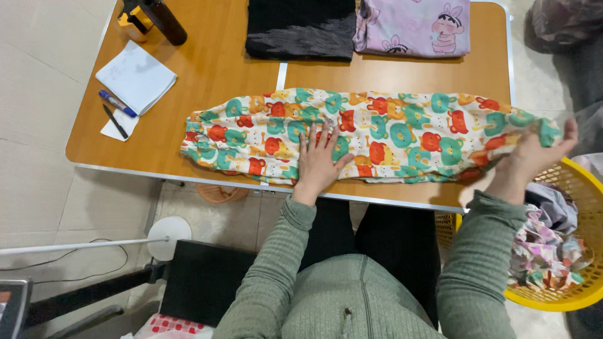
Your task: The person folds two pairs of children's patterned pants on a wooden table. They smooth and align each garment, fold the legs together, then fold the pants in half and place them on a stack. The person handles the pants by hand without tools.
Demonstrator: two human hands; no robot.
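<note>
Trousers (377,135) of a printed children's fabric are laid flat across the near half of a wooden table (207,69), with the long axis running left to right, parallel to the near table edge. The gathered cuffs are seen at the left end, well apart from both hands, and the wider end is found at the far right, where the table edge is reached. The left hand (317,160) is pressed palm-down on the cloth a little left of its middle, fingers spread and pointing away from the body. The right hand (534,154) is placed at the right end, where the fabric is pinched and lifted slightly between thumb and fingers; it is somewhat blurred, so the exact grip cannot be told. That right end is therefore nearest the right hand, while the middle is held down by the left. The garment is seen as white, covered in bears in teal, red and orange, soft and lightly rumpled, apparently folded lengthwise into one narrow band. Beyond it, a folded black garment (300,28) and a folded pink printed garment (414,26) are set side by side at the far edge. A notepad (135,75) with a blue marker (117,103) and a black pen (115,121) lies at the left. A yellow basket (581,188) of clothes stands just beside the right arm.
</note>
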